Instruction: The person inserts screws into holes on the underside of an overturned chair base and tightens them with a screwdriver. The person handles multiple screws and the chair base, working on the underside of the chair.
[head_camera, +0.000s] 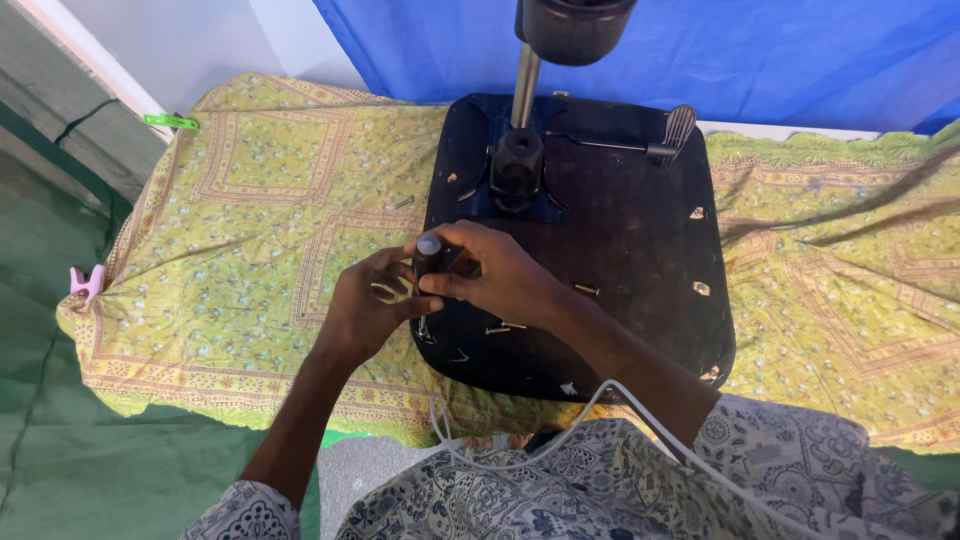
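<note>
An upturned black chair seat (640, 260) lies on a yellow patterned cloth (260, 210), its metal column (525, 85) rising toward me. My right hand (495, 275) grips a small dark screwdriver handle with a pale cap (428, 252) at the seat's left edge. My left hand (368, 305) is closed beside it, fingers touching the tool's lower part near the seat rim. A black mounting hub (517, 165) sits at the column's foot, with a lever (640, 145) running right.
Loose screws (586, 290) lie on the seat underside. A green clip (170, 122) and a pink clip (88, 283) pinch the cloth at the left. A blue tarp (760, 55) hangs behind. A white cable (600, 395) runs across my chest.
</note>
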